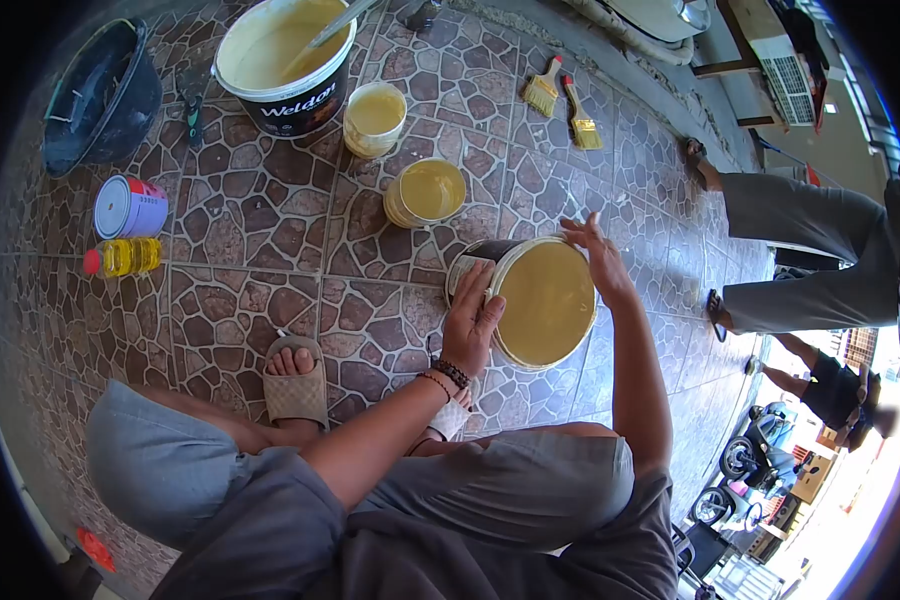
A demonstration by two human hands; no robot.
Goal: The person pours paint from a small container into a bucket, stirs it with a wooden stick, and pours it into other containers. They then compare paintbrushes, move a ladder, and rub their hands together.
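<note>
The open paint pail [488, 249] is on the patterned tile floor [370, 330], just in front of us, well in from the floor's far edge. Our left hand [468, 320] lies along its left side, fingers long and fairly close together, thumb apart near the rim. Our right hand [602, 262] is at the opposite rim with its fingers spread wide; we cannot tell how firmly it touches.

The pail's lid is off and the tan paint [546, 305] inside looks smooth and even, so we judge that the opening is done and the mixing well along. Whether any stirring is left, we cannot tell.

Just beyond the pail stands a small tub [398, 205], with a second tub [368, 146] behind it, both holding similar paint. Beside that one, a Weldon bucket [295, 115] holds paler paint with a stirring stick [330, 35] leaning in it. Two brushes [542, 94] [584, 130] lie near the floor's far edge, out of our hands. A tin [148, 215] and a yellow bottle [135, 257] are off left, below a dark basin [135, 110] towards the far left corner.
</note>
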